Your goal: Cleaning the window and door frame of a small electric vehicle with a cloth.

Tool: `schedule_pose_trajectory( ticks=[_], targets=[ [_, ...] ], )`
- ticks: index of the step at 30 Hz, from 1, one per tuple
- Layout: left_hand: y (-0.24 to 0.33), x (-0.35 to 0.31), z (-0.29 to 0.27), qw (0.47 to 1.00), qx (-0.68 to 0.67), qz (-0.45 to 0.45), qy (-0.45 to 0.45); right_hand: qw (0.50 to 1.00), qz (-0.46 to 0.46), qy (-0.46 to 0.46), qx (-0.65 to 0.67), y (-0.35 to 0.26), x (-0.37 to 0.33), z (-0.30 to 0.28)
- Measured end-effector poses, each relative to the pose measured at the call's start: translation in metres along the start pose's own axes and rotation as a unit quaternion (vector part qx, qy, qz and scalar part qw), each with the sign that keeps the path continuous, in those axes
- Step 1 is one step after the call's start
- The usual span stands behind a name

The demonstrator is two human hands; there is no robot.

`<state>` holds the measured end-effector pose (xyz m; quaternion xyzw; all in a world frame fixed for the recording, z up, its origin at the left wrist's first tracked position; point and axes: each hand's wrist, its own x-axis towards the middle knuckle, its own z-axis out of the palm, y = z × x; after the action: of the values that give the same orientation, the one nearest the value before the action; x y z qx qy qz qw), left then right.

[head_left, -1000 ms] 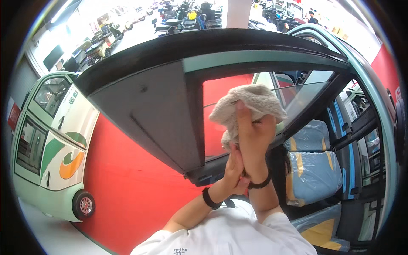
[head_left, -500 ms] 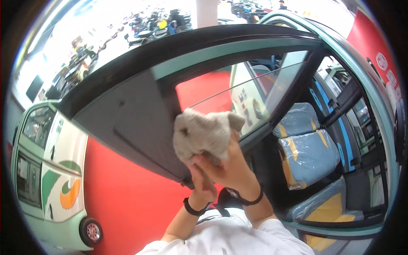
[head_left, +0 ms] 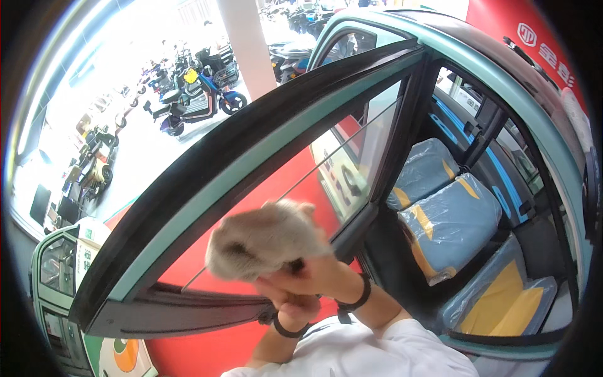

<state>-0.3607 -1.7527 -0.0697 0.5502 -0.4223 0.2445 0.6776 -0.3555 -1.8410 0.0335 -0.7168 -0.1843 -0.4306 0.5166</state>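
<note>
We have a pale green car (head_left: 502, 78) with its door (head_left: 251, 154) standing open and plastic-wrapped seats (head_left: 455, 217) inside. In front of the door's window (head_left: 352, 169) is a bunched beige cloth (head_left: 257, 242); whether it touches, we cannot tell. Our right hand (head_left: 320, 276) is curled around the cloth from below. Our left hand (head_left: 294, 300) sits close beneath, its grip unclear. The cloth is in hand; how much wiping is done or left, we cannot tell.

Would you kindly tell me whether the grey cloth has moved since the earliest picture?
Yes: against the plastic-wrapped blue seats, the grey cloth has shifted left and downward in view, now roughly level with them instead of mostly higher.
</note>
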Motion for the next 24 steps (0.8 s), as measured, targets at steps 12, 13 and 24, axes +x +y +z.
schedule_pose_trajectory(
  ticks=[12,13,24],
  targets=[
    [-0.065,0.12,0.181,0.962,0.059,-0.002,-0.267,0.965,0.068,0.254,0.017,0.114,0.054,-0.169],
    [-0.068,0.124,0.196,0.956,0.025,-0.011,-0.292,0.958,0.073,0.273,0.04,0.11,0.061,-0.178],
    [-0.059,0.117,0.177,0.95,0.055,-0.039,-0.306,0.951,0.025,0.301,-0.064,0.142,0.049,-0.173]
  ],
)
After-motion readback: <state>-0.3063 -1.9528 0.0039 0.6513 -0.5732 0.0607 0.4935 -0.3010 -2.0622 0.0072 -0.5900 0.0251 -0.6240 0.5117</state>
